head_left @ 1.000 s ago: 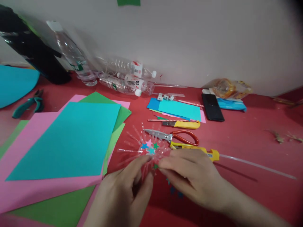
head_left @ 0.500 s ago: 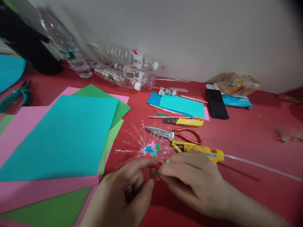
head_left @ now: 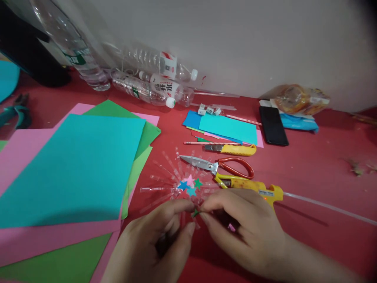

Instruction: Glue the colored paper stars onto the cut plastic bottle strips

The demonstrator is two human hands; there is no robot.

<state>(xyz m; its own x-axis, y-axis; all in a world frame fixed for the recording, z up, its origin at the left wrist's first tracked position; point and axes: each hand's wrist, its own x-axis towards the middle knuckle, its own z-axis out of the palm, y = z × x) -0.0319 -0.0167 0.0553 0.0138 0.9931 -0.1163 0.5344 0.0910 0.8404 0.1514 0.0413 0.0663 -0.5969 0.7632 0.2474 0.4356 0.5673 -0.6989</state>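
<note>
My right hand [head_left: 243, 232] pinches a small green paper star [head_left: 196, 212] between thumb and index finger. My left hand [head_left: 159, 239] is curved beside it, thumb and index finger apart; its index fingertip is at the star's edge, and whether it touches I cannot tell. Just beyond the fingers lies a flat burst of clear plastic strips [head_left: 153, 189]. Paper stars cluster at its middle, among them a blue star [head_left: 183, 185], a pink star [head_left: 189, 180], a green star [head_left: 198, 183] and a light blue star [head_left: 191, 191]. A pink scrap [head_left: 231, 227] shows under my right hand.
Scissors [head_left: 206, 163], a yellow utility knife [head_left: 235, 149] and a yellow glue gun [head_left: 272, 192] lie beyond my right hand. Coloured paper sheets [head_left: 79, 165] cover the left. Plastic bottles [head_left: 141, 92], a phone [head_left: 273, 125] and pliers [head_left: 19, 112] sit farther back.
My right hand has turned slightly, so the green star shows more clearly. A light green star seen beside its knuckles is now hidden, and a pink scrap shows beneath the hand.
</note>
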